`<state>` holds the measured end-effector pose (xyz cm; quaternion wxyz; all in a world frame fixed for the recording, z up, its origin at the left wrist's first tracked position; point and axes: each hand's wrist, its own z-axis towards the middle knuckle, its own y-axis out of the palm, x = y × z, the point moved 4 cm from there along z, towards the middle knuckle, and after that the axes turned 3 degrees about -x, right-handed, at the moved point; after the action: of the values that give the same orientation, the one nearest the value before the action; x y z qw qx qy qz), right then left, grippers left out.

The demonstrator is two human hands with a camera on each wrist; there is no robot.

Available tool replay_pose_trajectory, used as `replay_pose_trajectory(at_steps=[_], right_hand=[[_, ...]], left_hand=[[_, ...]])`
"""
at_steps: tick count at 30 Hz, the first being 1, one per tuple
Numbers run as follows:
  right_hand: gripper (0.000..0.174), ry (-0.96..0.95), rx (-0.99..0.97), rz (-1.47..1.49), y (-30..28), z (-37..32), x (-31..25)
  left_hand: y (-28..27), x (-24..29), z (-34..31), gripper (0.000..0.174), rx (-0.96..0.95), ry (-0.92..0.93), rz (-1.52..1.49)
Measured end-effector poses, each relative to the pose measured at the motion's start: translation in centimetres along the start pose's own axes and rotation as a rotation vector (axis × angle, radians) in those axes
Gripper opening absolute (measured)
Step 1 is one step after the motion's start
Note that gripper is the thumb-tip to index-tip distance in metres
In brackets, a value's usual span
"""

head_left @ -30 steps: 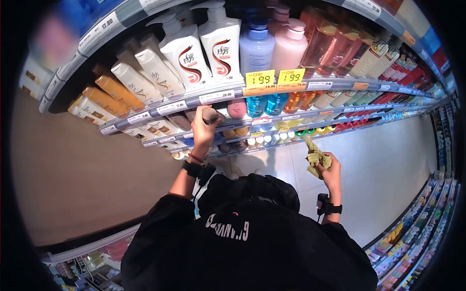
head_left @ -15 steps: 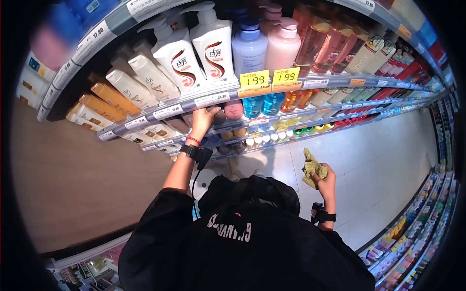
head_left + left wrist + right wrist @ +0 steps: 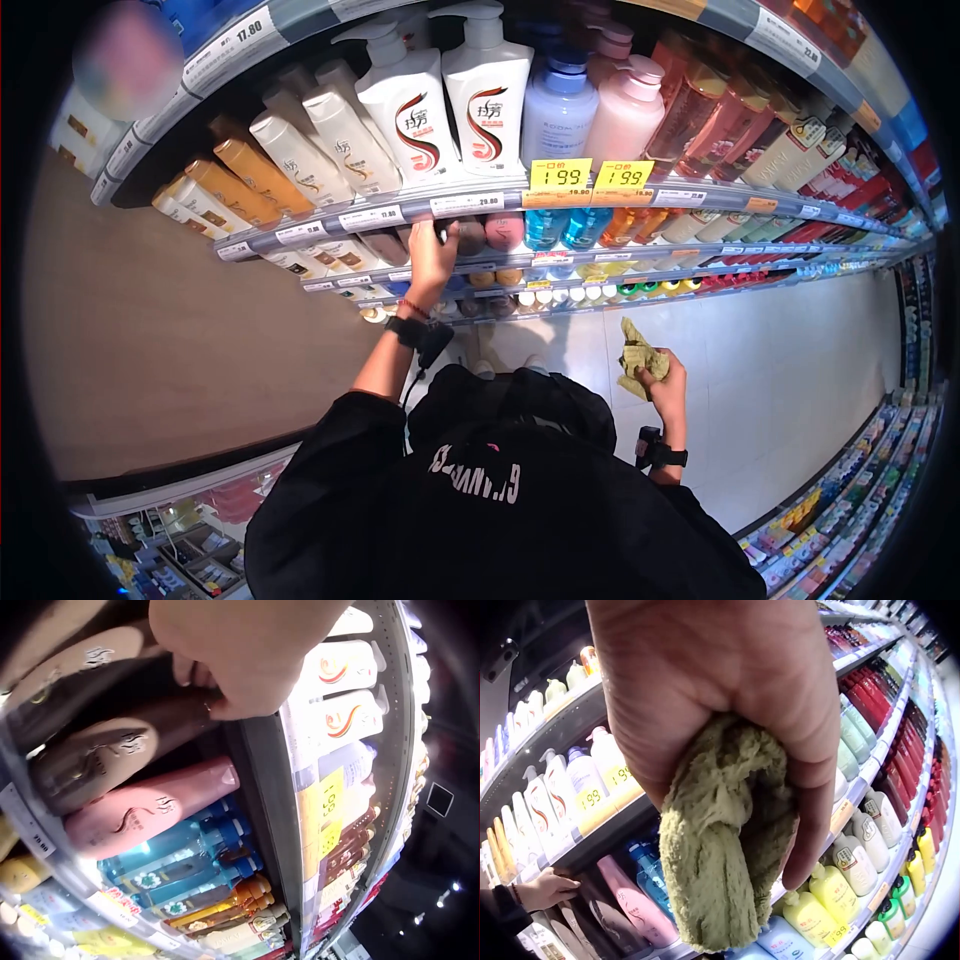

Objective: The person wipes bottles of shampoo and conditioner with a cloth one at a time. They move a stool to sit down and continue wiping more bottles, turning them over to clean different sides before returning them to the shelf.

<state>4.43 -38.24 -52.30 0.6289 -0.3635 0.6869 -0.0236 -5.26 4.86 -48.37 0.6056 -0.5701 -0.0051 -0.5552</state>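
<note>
Reaching in near the pink bottle (image 3: 154,810), the left hand (image 3: 430,262) met the brown bottle (image 3: 97,761) shelved beside it, its grip unclear; well apart from both, the right hand (image 3: 670,386) clutched a green cloth (image 3: 709,855).

opens wide over the floor (image 3: 760,340), out from the upper shelf's front edge (image 3: 470,203); narrows beneath it, above brown bottles (image 3: 112,757) and pink bottle (image 3: 150,814).
</note>
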Motion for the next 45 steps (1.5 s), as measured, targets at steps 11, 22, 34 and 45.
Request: replay_pose_trajectory(at_steps=[11, 22, 34, 45], right_hand=[[0.039, -0.226, -0.103, -0.247, -1.3, -0.5, -8.6], [0.079, -0.341, -0.346, 0.828, -2.6, -1.5, -11.0], [0.082, -0.731, -0.345, 0.687, -2.3, -1.3, -21.5], [0.061, -1.24, -0.301, -0.224, 10.5, -1.9, -27.7]], left_hand=[[-1.7, -3.8, -1.0, 0.049, 0.422, -0.027, -0.135], [-0.8, -5.0, -0.3, 0.04, 0.211, -0.114, -0.394], [-7.2, -0.1, -4.0, 0.027, 0.439, 0.061, -0.602], [-10.6, 9.2, -7.5, 0.024, 0.307, 0.075, -1.074]])
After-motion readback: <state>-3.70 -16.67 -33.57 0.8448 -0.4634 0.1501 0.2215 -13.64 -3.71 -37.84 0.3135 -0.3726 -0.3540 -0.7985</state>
